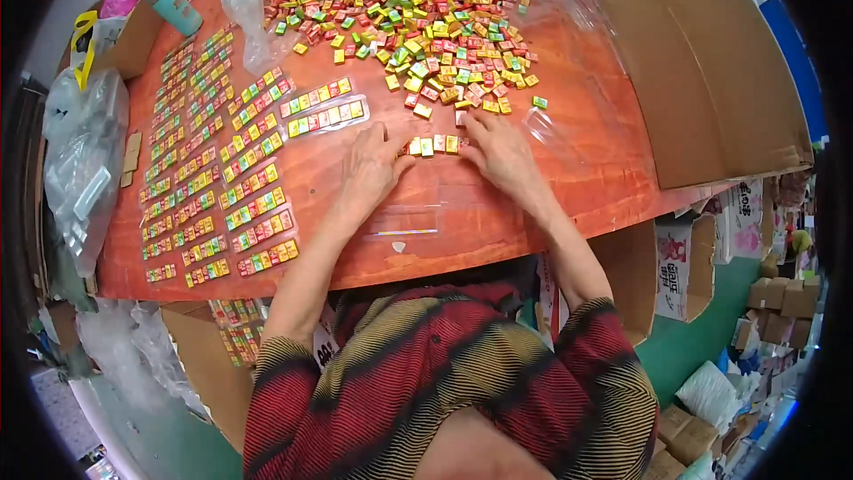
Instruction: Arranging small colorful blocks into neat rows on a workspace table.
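The left hand (371, 162) and right hand (503, 155), both half-curled, bracket a short row of little boxes (440, 144) on the table (591, 156) — whether either pinches one is unclear. The boxes look light, stiff, probably crushable — best taken gently by their ends.

A loose, short-sleeved top (435, 360) is worn. Its fabric is patterned with broad, soft-edged bands in red, black and mustard yellow; the yellow bands are crossed by fine dark lines. The left sleeve (286, 396) and right sleeve (604, 364) are terminated near the elbows. The neckline (467, 408) is rounded. The hands (371, 163) are uncovered.
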Motion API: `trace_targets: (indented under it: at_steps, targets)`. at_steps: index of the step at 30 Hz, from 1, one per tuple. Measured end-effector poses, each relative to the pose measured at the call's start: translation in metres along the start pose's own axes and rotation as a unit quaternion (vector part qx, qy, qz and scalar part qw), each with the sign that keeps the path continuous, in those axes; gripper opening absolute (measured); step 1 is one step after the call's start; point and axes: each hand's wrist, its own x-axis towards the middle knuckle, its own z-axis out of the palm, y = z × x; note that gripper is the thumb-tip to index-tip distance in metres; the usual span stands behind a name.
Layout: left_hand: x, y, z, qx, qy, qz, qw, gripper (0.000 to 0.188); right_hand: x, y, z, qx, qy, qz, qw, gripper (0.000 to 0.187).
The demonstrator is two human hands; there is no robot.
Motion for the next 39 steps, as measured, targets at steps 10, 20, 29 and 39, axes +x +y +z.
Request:
trace_targets:
  at_steps: [10,20,29,39]
  targets:
    - [0.004,-0.002,0.006,-0.011,0.022,0.023,0.999,0.032,0.008,-0.011,0.032,0.066,0.019,-0.032,0.997,0.030]
    - [0.004,-0.002,0.006,-0.005,0.036,0.018,0.999,0.035,0.010,-0.022,0.028,0.029,0.041,-0.048,0.998,0.022]
    - [0.009,-0.018,-0.010,-0.118,-0.072,0.013,0.990,0.034,0.014,-0.013,0.027,0.024,-0.013,-0.041,0.999,0.032]
    - [0.013,-0.019,-0.010,-0.108,-0.091,0.010,0.990,0.034,0.014,-0.012,0.028,0.039,-0.029,-0.032,0.998,0.032]
